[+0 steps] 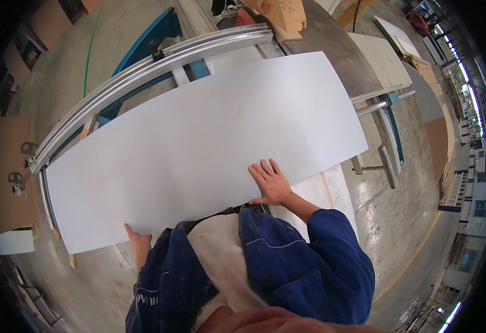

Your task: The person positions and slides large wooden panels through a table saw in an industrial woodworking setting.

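A large white panel (209, 139) lies at a slant across the metal frame of a machine, right in front of my body. My right hand (271, 184) rests palm down on the panel near its close edge, fingers spread. At the near left edge, my left hand (138, 243) holds the panel, its thumb on or against the edge; the other fingers are hidden. Along the panel's far side runs a long silver rail (159, 62) with a small dark stop fitted on it.
A dark metal machine table (337, 55) extends beyond the panel at the far right, with brown cardboard (280, 16) on it. Metal support bars (388, 161) jut out at the right. A brown board (10, 172) stands at the left. More boards (434, 100) are stacked at the far right.
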`<act>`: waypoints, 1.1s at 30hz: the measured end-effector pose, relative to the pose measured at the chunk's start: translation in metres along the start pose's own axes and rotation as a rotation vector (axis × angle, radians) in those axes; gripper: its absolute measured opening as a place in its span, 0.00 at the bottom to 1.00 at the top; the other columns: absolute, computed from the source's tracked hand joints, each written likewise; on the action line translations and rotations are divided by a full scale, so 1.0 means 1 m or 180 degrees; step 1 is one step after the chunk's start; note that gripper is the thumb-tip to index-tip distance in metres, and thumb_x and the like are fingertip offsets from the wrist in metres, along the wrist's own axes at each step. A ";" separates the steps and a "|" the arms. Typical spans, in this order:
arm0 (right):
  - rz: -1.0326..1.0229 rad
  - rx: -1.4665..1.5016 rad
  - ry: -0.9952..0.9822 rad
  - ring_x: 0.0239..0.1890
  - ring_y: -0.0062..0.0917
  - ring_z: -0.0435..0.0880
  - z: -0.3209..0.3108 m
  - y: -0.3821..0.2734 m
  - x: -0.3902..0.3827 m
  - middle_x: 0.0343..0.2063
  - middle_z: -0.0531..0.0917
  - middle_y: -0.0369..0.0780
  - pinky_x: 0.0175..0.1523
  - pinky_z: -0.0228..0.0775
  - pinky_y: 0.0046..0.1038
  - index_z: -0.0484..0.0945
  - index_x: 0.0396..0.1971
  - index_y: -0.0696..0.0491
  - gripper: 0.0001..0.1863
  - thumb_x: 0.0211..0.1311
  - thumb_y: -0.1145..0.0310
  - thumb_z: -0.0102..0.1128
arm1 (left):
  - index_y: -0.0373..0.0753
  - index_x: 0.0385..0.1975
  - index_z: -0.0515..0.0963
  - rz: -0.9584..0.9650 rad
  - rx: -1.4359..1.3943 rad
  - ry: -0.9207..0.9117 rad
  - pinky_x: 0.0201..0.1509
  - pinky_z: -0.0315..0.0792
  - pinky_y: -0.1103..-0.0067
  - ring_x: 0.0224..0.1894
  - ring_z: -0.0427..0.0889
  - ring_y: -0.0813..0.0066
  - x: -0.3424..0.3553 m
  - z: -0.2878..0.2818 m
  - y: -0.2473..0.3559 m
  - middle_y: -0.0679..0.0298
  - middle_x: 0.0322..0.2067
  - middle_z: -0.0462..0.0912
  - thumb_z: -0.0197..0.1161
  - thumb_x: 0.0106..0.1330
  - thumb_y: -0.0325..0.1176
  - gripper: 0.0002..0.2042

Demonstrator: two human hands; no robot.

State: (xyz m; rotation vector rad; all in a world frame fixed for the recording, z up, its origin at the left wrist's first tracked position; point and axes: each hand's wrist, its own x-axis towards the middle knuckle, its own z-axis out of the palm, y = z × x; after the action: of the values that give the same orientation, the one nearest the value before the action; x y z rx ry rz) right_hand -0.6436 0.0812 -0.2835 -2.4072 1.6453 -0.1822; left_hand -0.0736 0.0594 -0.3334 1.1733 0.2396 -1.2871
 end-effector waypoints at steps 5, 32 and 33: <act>-0.0071 0.0014 0.0269 0.74 0.47 0.59 0.002 0.025 0.013 0.70 0.67 0.47 0.80 0.38 0.52 0.58 0.74 0.56 0.63 0.47 0.23 0.61 | 0.46 0.68 0.68 -0.0009 -0.0111 -0.0386 0.73 0.63 0.61 0.69 0.67 0.60 -0.004 0.016 -0.004 0.66 0.68 0.71 0.47 0.76 0.62 0.31; -0.0208 -0.0139 0.0285 0.75 0.47 0.59 -0.025 0.106 0.082 0.70 0.68 0.48 0.80 0.38 0.51 0.57 0.74 0.57 0.66 0.44 0.23 0.63 | 0.49 0.70 0.68 0.0014 -0.0402 0.0100 0.74 0.62 0.53 0.70 0.67 0.55 0.021 0.118 -0.035 0.64 0.70 0.70 0.45 0.76 0.63 0.31; -0.0312 -0.0179 0.0327 0.74 0.48 0.58 -0.028 0.108 0.084 0.69 0.68 0.48 0.80 0.37 0.52 0.56 0.74 0.58 0.66 0.44 0.23 0.63 | 0.49 0.70 0.68 0.0034 -0.0443 0.0134 0.74 0.62 0.53 0.70 0.68 0.55 0.024 0.117 -0.035 0.64 0.69 0.70 0.45 0.76 0.63 0.31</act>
State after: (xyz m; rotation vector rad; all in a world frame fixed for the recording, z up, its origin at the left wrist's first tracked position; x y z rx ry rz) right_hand -0.7174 -0.0376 -0.2850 -2.5625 1.5957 -0.2840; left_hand -0.1464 -0.0403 -0.3168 1.0820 0.3479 -1.2175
